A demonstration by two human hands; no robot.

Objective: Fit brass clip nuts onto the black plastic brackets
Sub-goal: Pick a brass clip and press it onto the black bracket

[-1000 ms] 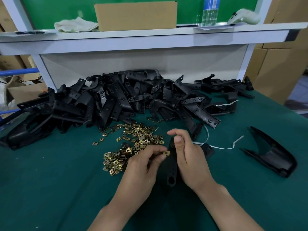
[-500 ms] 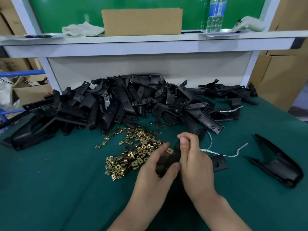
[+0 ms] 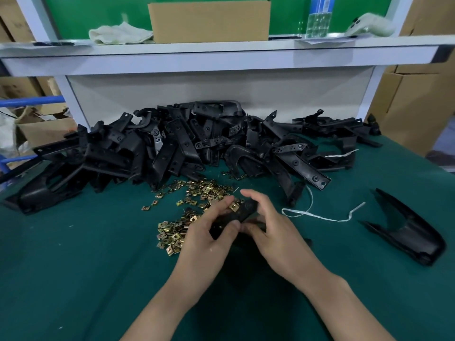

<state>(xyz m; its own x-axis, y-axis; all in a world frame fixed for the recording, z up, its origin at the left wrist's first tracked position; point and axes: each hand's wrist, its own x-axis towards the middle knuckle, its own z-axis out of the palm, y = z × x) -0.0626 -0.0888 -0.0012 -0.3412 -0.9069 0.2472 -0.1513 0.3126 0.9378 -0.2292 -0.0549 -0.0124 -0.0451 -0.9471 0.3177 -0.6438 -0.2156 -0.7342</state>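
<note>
Brackets, black moulded plastic, lie heaped (image 3: 172,148) along the back edge of the green-covered worktop (image 3: 73,279), with loose square brass clip nuts (image 3: 197,195) scattered just in front, mid-worktop. Left hand (image 3: 209,237) closed on the near end of one black plastic bracket (image 3: 236,214), thumb and forefinger pinching a single brass nut (image 3: 233,206) against its edge; right hand (image 3: 273,232) curled round the far end, steadying. Risk, as judged: nut cocked on entry could spring out into the pile, or the bracket twist in the grip; a finished-looking curved black piece (image 3: 403,227) sits near the right edge.
</note>
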